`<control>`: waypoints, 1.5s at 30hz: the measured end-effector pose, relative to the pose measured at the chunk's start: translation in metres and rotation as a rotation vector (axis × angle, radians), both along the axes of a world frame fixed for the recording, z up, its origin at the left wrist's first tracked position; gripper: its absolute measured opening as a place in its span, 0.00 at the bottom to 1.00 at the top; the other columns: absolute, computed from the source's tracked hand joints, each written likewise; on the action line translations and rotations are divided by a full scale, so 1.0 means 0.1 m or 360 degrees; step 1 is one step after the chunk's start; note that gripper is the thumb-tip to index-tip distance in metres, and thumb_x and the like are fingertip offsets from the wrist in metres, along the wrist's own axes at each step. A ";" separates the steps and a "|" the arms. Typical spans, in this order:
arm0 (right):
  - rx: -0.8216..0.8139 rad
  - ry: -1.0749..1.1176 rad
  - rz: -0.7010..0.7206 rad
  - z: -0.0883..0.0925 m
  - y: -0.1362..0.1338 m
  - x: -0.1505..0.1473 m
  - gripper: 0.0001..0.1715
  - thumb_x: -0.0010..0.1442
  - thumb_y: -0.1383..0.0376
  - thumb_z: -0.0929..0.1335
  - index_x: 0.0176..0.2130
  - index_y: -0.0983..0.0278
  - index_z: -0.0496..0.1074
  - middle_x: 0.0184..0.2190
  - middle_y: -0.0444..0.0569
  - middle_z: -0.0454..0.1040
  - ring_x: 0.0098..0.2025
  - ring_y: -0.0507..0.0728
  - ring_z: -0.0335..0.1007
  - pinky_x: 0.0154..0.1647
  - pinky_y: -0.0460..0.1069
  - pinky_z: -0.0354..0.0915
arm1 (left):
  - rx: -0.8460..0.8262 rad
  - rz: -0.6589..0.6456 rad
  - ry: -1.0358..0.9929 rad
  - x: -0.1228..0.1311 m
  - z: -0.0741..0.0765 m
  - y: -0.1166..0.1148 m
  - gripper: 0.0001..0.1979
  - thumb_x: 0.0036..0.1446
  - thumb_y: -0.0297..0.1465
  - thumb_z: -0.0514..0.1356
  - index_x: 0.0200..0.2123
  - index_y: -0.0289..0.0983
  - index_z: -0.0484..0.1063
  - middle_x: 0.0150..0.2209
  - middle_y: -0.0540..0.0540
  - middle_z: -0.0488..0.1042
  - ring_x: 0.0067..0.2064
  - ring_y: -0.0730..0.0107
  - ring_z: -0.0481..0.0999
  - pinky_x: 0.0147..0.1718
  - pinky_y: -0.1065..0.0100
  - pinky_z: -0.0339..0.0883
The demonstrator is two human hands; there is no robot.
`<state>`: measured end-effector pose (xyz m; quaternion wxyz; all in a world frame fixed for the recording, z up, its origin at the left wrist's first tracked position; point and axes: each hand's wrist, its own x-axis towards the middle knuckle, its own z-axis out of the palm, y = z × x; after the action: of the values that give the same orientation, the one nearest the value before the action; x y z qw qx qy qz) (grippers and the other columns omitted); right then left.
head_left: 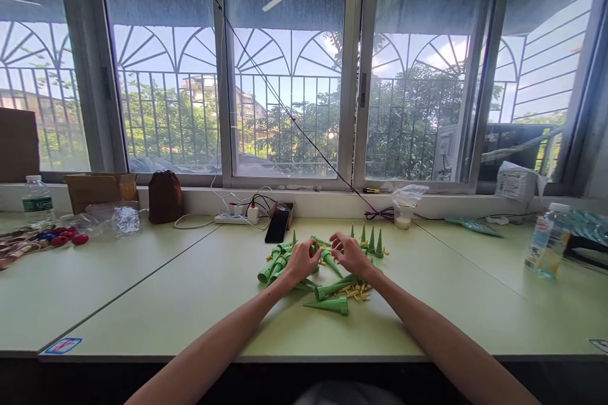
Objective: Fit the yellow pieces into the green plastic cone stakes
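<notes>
Over a pile of green plastic watering spikes, my left hand (304,261) is closed at the fingertips around a green piece that looks like one of the spikes, mostly hidden by the fingers. My right hand (350,254) hovers just beside it, fingers curved and a little apart, with nothing visible between them. Loose spikes (275,266) lie left of my left hand. Another spike (327,305) lies on its side nearer the table edge. Small yellow valve-like pieces (357,291) are heaped below my right hand. Several spikes with yellow pieces (379,245) stand upright behind it.
On the pale green table (156,304), a black phone (277,226) leans on a small box behind the pile. A power strip (237,218) and a brown pouch (165,196) sit further left. A plastic cup (403,214) stands by the window; a bottle (547,242) is at right.
</notes>
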<state>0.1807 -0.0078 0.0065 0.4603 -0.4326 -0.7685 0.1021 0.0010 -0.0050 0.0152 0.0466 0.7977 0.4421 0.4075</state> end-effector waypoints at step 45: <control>0.0070 -0.0006 0.0245 0.03 -0.09 -0.09 0.10 0.56 0.73 0.66 0.39 0.64 0.71 0.28 0.46 0.76 0.32 0.53 0.74 0.34 0.46 0.68 | 0.0170 0.0035 -0.0238 0.00 0.02 0.00 0.14 0.60 0.37 0.51 0.24 0.38 0.61 0.18 0.55 0.62 0.22 0.74 0.61 0.26 0.71 0.49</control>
<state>0.1718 -0.0168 0.0091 0.4590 -0.3624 -0.8023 0.1195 0.0009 -0.0046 0.0175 0.0322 0.7615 0.4239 0.4893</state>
